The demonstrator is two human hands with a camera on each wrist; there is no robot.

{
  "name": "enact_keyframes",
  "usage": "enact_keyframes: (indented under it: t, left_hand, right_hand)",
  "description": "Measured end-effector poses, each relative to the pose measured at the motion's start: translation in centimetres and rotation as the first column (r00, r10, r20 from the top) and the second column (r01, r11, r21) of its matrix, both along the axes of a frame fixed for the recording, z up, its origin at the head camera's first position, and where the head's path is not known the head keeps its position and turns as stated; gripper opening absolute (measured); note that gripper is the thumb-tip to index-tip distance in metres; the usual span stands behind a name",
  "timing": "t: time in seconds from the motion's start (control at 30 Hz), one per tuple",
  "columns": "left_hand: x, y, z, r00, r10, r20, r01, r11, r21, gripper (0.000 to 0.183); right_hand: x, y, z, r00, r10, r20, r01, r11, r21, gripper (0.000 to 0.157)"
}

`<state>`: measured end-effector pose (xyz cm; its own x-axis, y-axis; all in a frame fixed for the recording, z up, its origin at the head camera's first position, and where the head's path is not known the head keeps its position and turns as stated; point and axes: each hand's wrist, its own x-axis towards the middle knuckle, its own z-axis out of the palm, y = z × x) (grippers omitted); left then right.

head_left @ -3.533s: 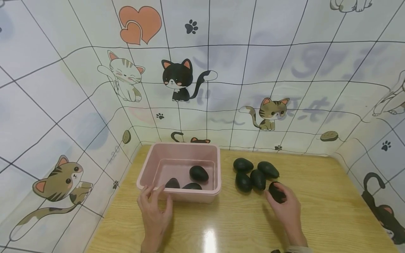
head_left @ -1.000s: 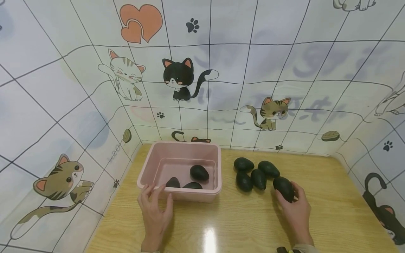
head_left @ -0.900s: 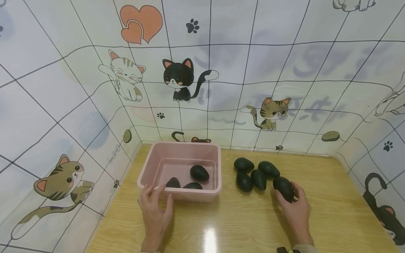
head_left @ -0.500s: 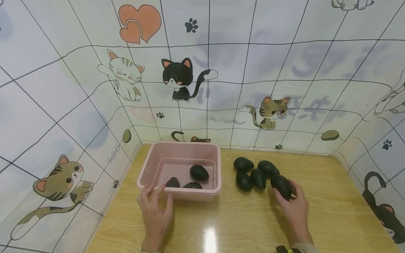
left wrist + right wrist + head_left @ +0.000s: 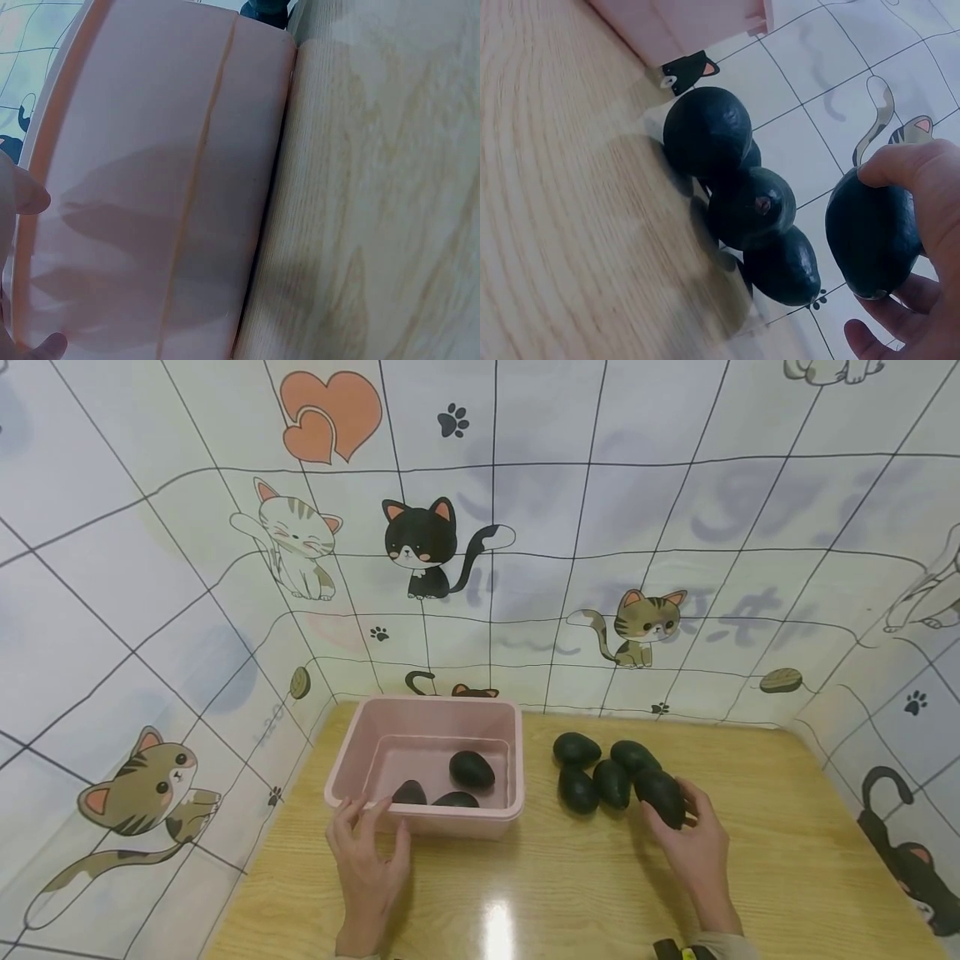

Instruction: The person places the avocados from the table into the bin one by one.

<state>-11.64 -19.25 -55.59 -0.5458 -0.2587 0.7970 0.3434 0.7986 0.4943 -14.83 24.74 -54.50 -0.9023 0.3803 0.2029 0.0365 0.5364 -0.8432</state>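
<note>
My right hand (image 5: 693, 843) grips a dark green avocado (image 5: 662, 797) between thumb and fingers. In the right wrist view, the held avocado (image 5: 874, 232) is apart from several others. This avocado group (image 5: 611, 785) lies clustered on the table just left of my hand. My left hand (image 5: 367, 856) holds the near rim of a pink plastic bin (image 5: 427, 718), its fingers over the edge and its thumb by the front wall. Inside the bin are three avocados (image 5: 472, 771); two are partly hidden behind the front wall.
A light wooden table (image 5: 570, 885) carries everything. Behind and on both sides hangs a white sheet (image 5: 540, 510) with grid lines and cartoon cats. The bin's back edge stands close to the sheet.
Since the oldest frame, my right hand has lifted the avocado and turned it. Over the last second it has drifted slightly left and away from me. My left hand has stayed on the bin.
</note>
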Motion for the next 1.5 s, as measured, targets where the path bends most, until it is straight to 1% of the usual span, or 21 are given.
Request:
enact_keyframes:
  t: [0.23, 0.5, 0.8, 0.93, 1.13, 1.3, 1.5]
  left_hand:
    - [0.0, 0.0, 0.2, 1.000, 0.004, 0.003, -0.004, 1.000, -0.005, 0.036]
    - [-0.1, -0.1, 0.1, 1.000, 0.006, 0.004, -0.005, 1.000, -0.017, 0.036]
    - [0.0, -0.1, 0.2, 1.000, 0.011, 0.008, -0.011, 1.000, -0.014, 0.036]
    - [0.0, 0.0, 0.3, 1.000, 0.012, 0.011, -0.012, 1.000, -0.013, 0.036]
    - [0.1, 0.0, 0.2, 1.000, 0.018, 0.011, -0.017, 1.000, -0.017, 0.036]
    - [0.0, -0.1, 0.3, 1.000, 0.011, 0.007, -0.011, 1.000, -0.015, 0.037]
    - [0.1, -0.1, 0.2, 1.000, 0.016, 0.018, -0.016, 1.000, -0.016, 0.037]
  right_hand:
    - [0.0, -0.3, 0.3, 1.000, -0.005, -0.010, 0.005, 1.000, 0.017, 0.071]
    - [0.1, -0.6, 0.8, 1.000, 0.003, 0.007, -0.003, 1.000, 0.024, 0.071]
    - [0.2, -0.9, 1.5, 0.999, -0.017, -0.032, 0.018, 1.000, 0.022, 0.068]
    - [0.3, -1.0, 1.7, 0.999, -0.011, -0.045, 0.011, 1.000, 0.012, 0.068]
    - [0.4, -1.0, 1.9, 0.999, 0.007, -0.049, -0.007, 1.000, 0.003, 0.071]
    - [0.4, -1.3, 2.3, 0.998, 0.017, -0.053, -0.017, 1.000, -0.001, 0.071]
    - [0.7, -1.7, 2.8, 0.999, 0.021, -0.050, -0.021, 1.000, -0.002, 0.071]
